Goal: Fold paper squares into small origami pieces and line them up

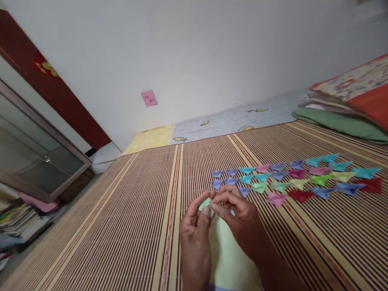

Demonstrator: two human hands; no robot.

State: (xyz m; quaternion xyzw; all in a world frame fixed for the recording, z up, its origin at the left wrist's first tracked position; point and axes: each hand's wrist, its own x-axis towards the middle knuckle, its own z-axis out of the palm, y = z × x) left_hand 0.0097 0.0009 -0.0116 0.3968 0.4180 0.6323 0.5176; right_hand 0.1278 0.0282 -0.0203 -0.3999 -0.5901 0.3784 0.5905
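A small light green folded paper (205,204) is held between both hands at the lower middle of the head view. My left hand (195,230) pinches it with thumb and fingers from the left. From the right, my right hand (238,212) pinches the paper's edge with thumb and forefinger. Below the hands lies a pale green surface (232,258). Several folded paper pieces in blue, teal, pink, red, green and yellow stand in rows to the right, among them a dark red one (370,185) and a pink one (276,198). The hands hide part of the nearest row.
The striped mat (145,202) spreads under everything. Folded bedding (342,122) and a patterned pillow (363,87) are stacked at the right. A pink note (149,98) is on the wall. A glass-fronted cabinet (39,149) and a pile of papers (18,222) are at the left.
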